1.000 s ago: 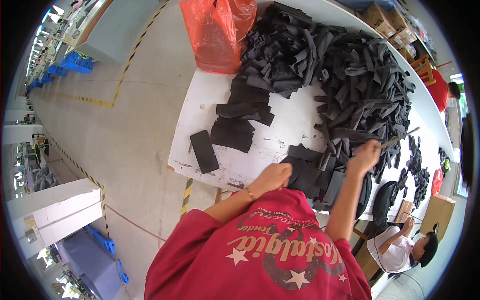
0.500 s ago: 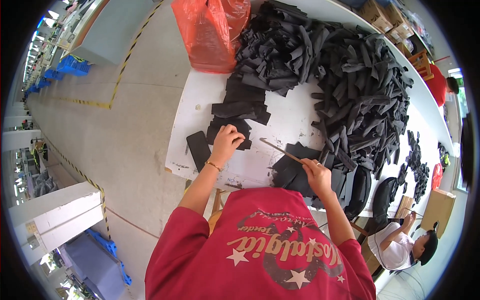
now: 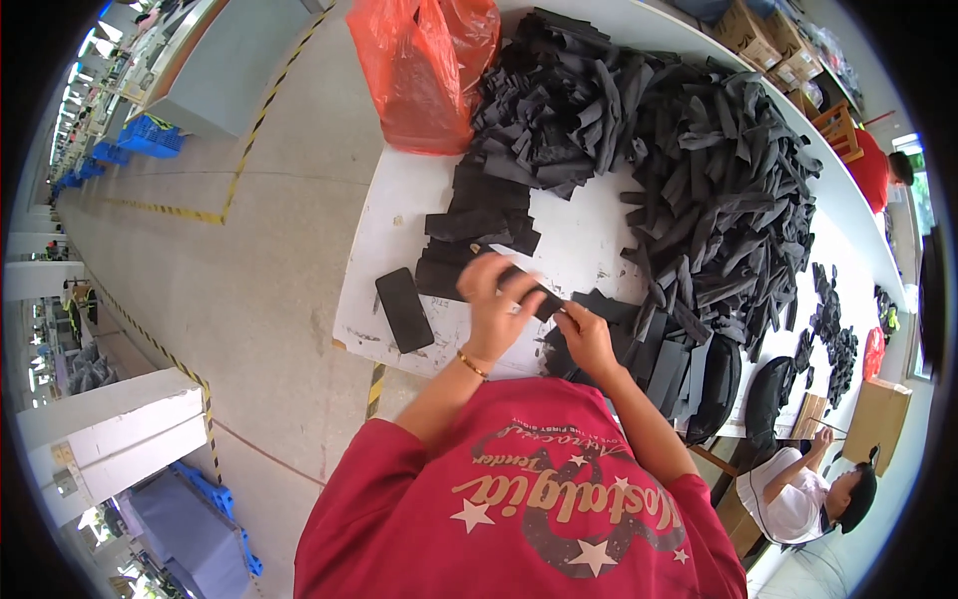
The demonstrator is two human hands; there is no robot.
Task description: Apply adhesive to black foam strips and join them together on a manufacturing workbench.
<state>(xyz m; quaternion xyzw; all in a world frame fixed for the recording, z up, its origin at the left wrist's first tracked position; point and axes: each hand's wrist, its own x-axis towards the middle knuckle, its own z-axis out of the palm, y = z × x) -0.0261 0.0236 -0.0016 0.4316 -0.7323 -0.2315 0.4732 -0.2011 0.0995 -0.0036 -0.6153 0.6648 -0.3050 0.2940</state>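
Note:
A narrow black fabric strip (image 3: 547,305) stretches between my hands, slanting above the table. It covers most of a thin stick, whose pale tip (image 3: 476,249) pokes out at the far left end. My right hand (image 3: 589,337) is closed round the stick's near end, beside the strip. Motion blurs my left hand (image 3: 496,307); its fingers curl over the middle of the strip. Just beyond it lie flat black fabric pieces (image 3: 451,270), partly overlapping. A black phone (image 3: 404,310) lies left of my left hand.
Large heaps of black fabric pieces (image 3: 723,200) cover the table's far and right parts. A red plastic bag (image 3: 424,90) stands at the far left corner. Flat black pieces (image 3: 639,349) lie by my right hand. Another person (image 3: 798,489) sits at the right.
My hands have come together. The stick, bare before, now has a black strip along it. My left hand moved right and nearer; my right hand moved left. The phone now lies in full view.

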